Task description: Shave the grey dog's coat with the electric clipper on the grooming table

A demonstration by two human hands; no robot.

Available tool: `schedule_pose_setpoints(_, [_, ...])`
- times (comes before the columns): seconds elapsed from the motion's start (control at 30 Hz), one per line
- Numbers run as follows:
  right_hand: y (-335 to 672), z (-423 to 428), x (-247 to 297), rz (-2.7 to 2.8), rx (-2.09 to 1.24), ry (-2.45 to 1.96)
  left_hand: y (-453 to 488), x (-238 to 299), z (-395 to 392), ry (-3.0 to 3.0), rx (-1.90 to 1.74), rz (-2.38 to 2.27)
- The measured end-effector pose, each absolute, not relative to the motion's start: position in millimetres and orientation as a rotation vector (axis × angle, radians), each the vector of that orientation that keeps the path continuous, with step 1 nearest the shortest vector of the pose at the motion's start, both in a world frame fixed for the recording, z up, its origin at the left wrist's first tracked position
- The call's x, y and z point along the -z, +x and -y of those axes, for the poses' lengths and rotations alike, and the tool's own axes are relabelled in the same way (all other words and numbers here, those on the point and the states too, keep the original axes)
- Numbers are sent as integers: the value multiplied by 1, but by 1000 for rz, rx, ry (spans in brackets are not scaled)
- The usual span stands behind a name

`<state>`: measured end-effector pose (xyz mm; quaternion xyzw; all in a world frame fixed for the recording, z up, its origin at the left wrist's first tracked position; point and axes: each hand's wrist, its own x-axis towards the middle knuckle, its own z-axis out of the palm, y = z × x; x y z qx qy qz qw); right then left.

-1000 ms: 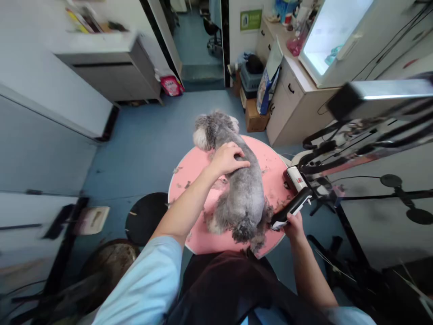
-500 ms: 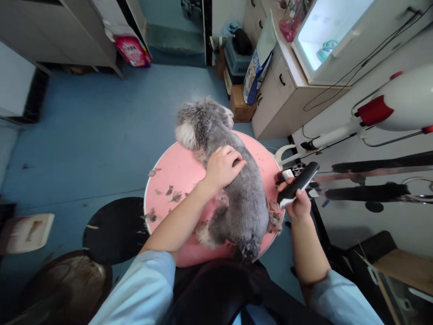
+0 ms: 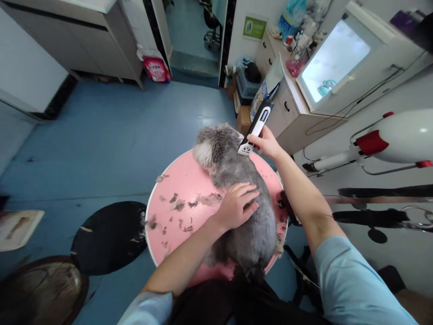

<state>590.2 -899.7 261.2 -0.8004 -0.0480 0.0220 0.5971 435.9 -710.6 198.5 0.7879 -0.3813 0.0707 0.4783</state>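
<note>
A grey dog [image 3: 252, 225] with a short-clipped back lies or crouches on a round pink table [image 3: 176, 180], its fluffy head facing away from me. My left hand [image 3: 238, 205] rests on the middle of its back, fingers stretched out and holding nothing. In my right hand [image 3: 265, 142] is a black and white hair clipper [image 3: 257, 126], gripped round its body. The clipper's head points down at the dog's neck and shoulder and seems to touch the coat there. Tufts of cut fur [image 3: 177, 205] lie scattered over the table's left side.
A white and red dryer [image 3: 399, 140] on an arm juts in from the right. Beyond the table stand a cabinet [image 3: 287, 113], a pet carrier [image 3: 248, 83] and a cardboard box [image 3: 242, 119]. A black round stool top [image 3: 110, 237] is at the left.
My right hand has brought the clipper from beside the table's right edge up to the dog's neck. My left hand has opened out flatter on its back. The view has shifted.
</note>
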Motion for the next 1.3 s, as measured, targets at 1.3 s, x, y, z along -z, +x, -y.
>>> schedule_pose_setpoints(1.3, [554, 895, -230, 25, -384, -1581, 401, -141, 681, 1691, -180, -32])
